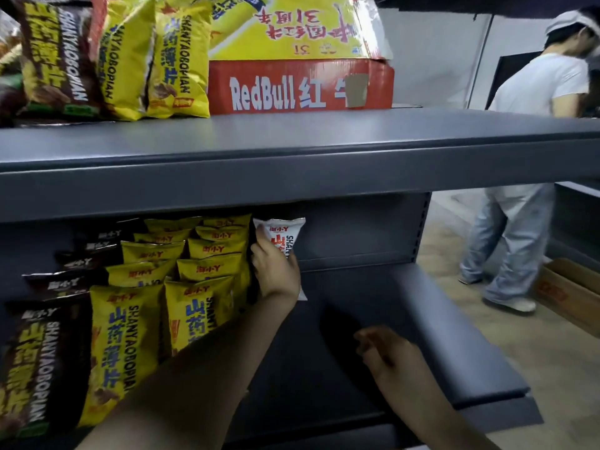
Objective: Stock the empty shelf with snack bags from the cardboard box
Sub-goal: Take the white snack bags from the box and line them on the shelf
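The left hand [276, 271] grips the white snack bag [283, 237], fingers curled round its left edge. The bag stands upright, long axis vertical, far back on the lower shelf [422, 319], just right of the yellow bags [201, 271]. The right hand [383, 349] hovers nearer, well apart from the bag, fingers loosely curled and holding nothing. On the upper shelf, the RedBull box [302, 86] hides its contents.
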The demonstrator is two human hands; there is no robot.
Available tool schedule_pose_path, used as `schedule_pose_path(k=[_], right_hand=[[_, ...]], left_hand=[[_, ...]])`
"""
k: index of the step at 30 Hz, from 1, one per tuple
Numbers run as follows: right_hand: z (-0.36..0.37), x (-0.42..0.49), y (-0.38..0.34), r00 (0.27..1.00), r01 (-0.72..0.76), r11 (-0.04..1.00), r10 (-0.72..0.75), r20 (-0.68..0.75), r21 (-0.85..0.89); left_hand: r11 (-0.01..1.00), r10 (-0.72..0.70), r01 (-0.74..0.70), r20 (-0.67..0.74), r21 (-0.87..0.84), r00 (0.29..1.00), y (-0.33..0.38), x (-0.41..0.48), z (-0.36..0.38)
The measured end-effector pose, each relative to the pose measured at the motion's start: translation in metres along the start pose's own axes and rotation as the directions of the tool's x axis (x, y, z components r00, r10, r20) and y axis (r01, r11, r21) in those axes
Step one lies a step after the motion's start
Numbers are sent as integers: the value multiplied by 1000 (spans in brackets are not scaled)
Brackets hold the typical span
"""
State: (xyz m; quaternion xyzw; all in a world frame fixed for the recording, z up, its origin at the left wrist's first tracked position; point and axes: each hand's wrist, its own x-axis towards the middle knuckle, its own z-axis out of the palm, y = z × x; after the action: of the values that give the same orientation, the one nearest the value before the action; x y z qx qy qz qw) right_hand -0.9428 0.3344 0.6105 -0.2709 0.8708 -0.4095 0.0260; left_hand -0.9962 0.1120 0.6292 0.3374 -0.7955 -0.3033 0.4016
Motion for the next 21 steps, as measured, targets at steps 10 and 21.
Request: schedule_pose_path(k=[10, 21], right_hand=[[5, -1, 0, 997, -2, 997, -3, 74, 77], [14, 8, -5, 987, 6, 1000, -6, 162, 0]], left_hand=[[987, -68, 72, -34, 146, 997, -19, 21, 33], [962, -164, 137, 102, 235, 981, -32, -12, 31]])
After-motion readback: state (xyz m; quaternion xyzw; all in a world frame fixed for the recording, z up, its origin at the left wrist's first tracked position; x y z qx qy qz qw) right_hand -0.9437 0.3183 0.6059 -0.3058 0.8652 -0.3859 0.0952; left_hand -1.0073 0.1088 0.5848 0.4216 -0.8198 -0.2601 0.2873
